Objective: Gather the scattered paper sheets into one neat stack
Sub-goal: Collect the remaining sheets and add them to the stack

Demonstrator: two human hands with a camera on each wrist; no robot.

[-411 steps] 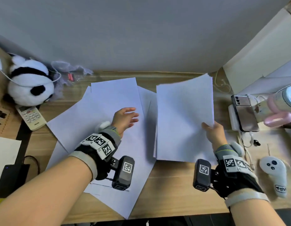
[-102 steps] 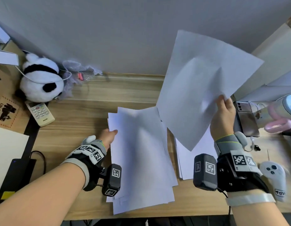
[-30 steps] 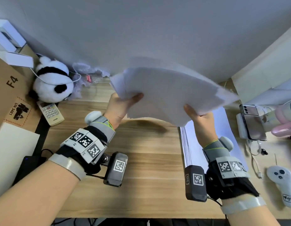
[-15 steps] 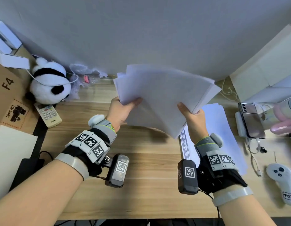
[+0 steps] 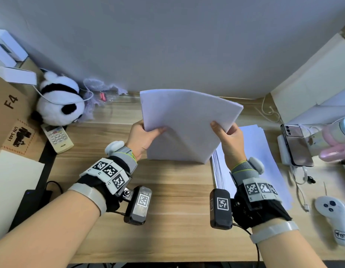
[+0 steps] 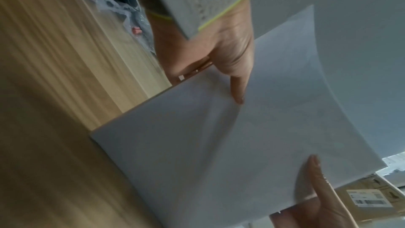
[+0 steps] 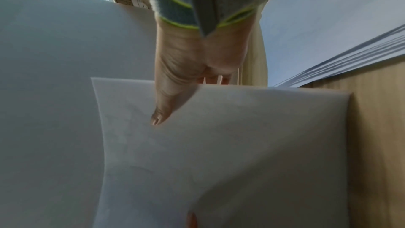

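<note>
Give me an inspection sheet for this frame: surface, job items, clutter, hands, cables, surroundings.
Surface: wooden desk, bare in the middle.
Job's things: held sheaf of sheets upright, bottom edge on the desk; flat paper stack to its right.
Clutter: panda plush, remote, phone, white controller.
Hands: left hand and right hand each have a grip on a side edge of the sheaf.
Cables: white cable beside the phone; black lead at left.
Surroundings: grey wall, cardboard box.

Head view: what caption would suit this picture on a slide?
Both hands, left hand and right hand, hold a bundle of paper upright on the desk.
</note>
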